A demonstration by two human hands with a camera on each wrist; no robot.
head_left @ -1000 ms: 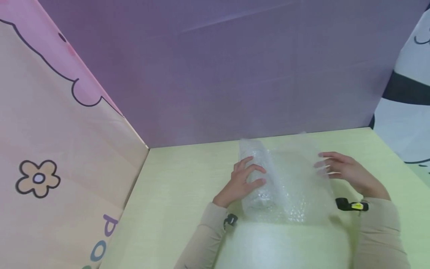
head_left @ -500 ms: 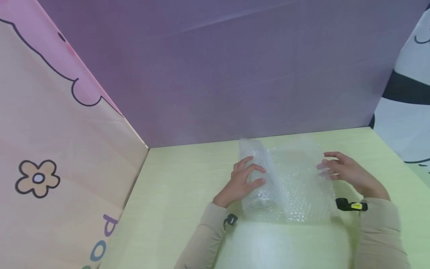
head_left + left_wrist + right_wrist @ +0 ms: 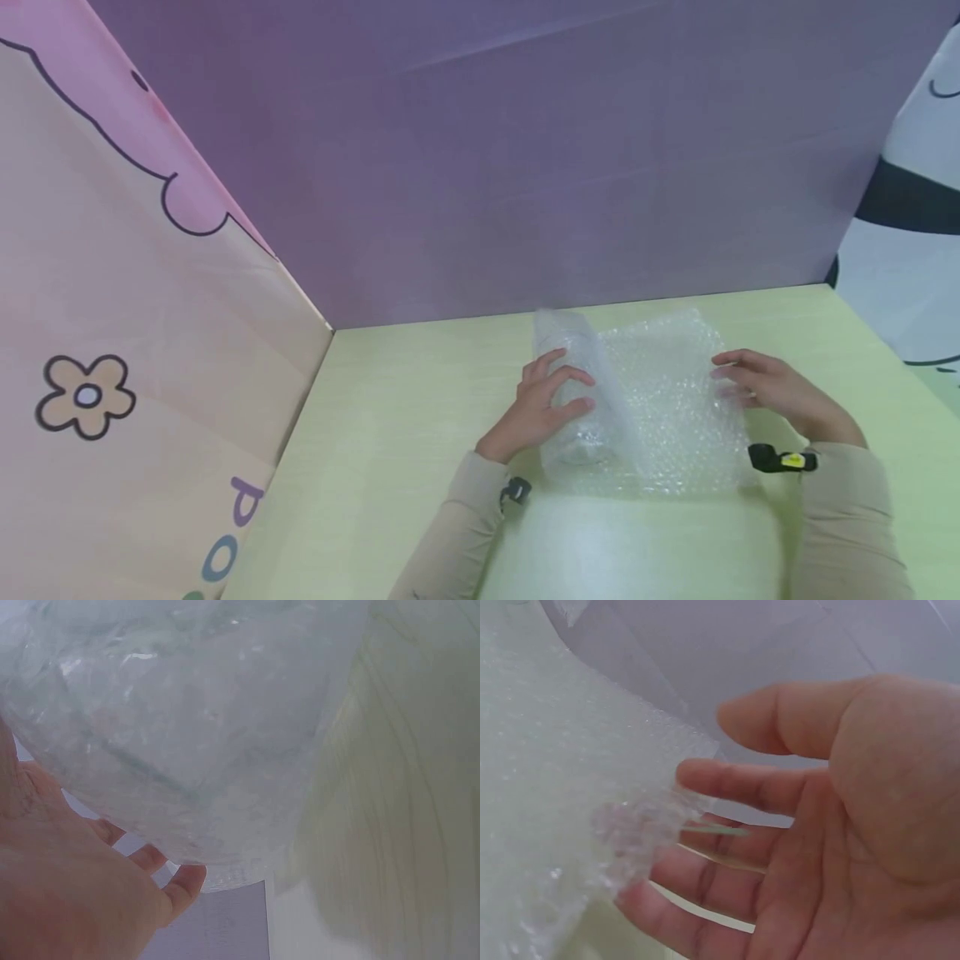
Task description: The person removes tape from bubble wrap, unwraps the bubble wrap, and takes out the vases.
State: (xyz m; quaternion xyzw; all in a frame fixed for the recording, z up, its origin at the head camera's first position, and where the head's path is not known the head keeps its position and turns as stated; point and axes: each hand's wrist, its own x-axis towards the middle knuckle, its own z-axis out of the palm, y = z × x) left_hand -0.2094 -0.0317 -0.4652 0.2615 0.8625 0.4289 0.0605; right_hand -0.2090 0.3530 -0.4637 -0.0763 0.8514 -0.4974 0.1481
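1. The bundle of rolled bubble wrap (image 3: 600, 429) lies on the surface (image 3: 390, 450), between four and five o'clock from the middle of the head view. A rounded outline shows at its near end; what it encloses I cannot tell.

2. The loose flap (image 3: 678, 417) of wrap spreads from the bundle toward three o'clock. Over the last second it has gone from hazy film to clearly visible bubbles, and its far corner, at one o'clock on the flap, has dipped slightly toward the person. My reading: the flap is settling lower, and this side is not yet rolled in.

3. The left hand (image 3: 534, 412) comes in from the bundle's eight o'clock, fingers bent over the wrap and holding it. It has barely shifted, so the bundle seems well anchored while the flap moves.

4. The right hand (image 3: 798, 404) is at the flap's three o'clock edge. Its fingers (image 3: 720, 881) are extended, partly behind the film, with the thumb standing apart: no pinch shows. They have sunk a little along with the flap, which suggests easing it down rather than pulling.

5. Farther out, a purple backdrop (image 3: 487, 167) rises at twelve o'clock and a flower-printed panel (image 3: 195, 358) at nine.
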